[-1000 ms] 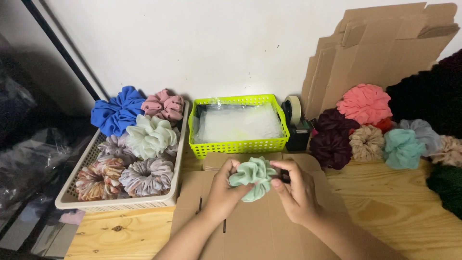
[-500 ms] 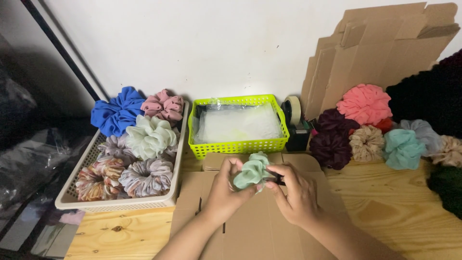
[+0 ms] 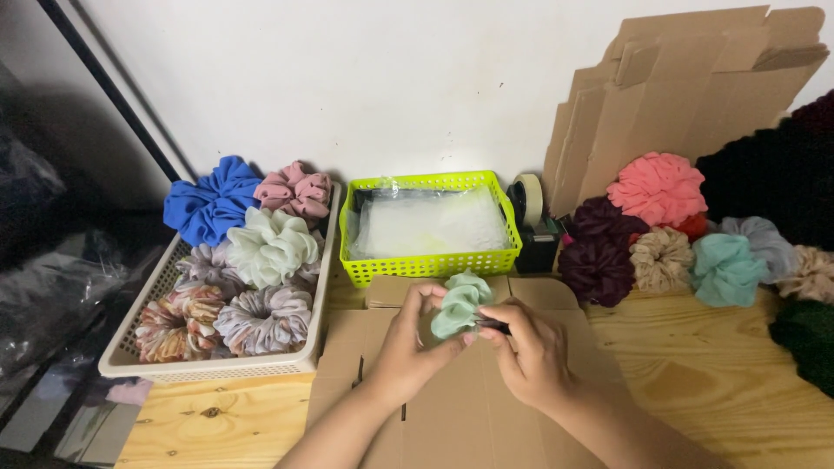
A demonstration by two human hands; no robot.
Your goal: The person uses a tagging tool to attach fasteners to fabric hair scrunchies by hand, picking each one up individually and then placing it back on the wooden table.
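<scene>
Just behind hands (image 3: pixel 469 347), lime-green basket (image 3: pixel 430 260).

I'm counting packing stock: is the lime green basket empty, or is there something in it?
Not empty. The lime green basket holds a layer of clear plastic bags that covers its floor; how many cannot be told.

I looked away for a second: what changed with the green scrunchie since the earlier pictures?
The mint scrunchie got squeezed smaller between both hands. The left hand and right hand kept hold of it over the flat cardboard. Baskets and other scrunchies stayed put.
</scene>
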